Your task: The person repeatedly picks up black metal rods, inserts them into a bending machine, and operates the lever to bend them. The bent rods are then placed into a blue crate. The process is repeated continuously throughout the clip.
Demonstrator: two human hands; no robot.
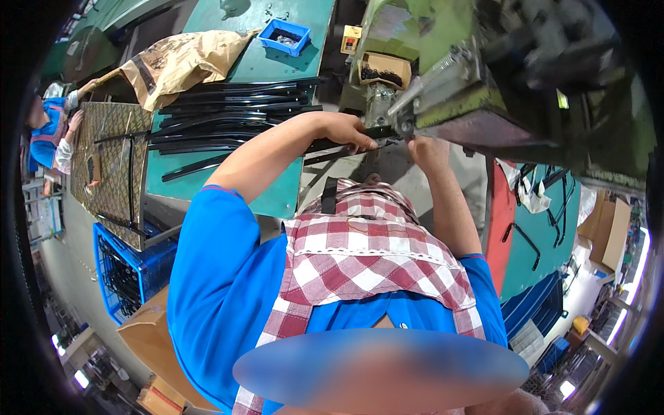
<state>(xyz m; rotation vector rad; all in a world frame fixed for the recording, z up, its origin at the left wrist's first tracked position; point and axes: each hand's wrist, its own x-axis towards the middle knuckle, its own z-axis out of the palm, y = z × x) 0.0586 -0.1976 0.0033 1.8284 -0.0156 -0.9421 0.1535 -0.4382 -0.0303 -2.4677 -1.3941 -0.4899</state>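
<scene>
My left hand point(348, 132) is closed round a black tube point(319, 145) near its end, just short of the green machine point(456, 114). Close by my right hand point(430, 153), the tube's end meets the machine's small round metal working part point(406, 126). The fingers of my right hand are pressed together there; what they pinch is too small to make out. To the left, several long black tubes point(228, 111) lie side by side on a green table point(270, 197).
An open carton of small black parts point(384, 70) sits beside the machine. A blue bin point(283, 37) and brown paper point(190, 62) lie on the left table. Bent black rods point(527, 245) rest on the right table. A co-worker point(52, 131) stands far left, near a blue crate point(104, 273).
</scene>
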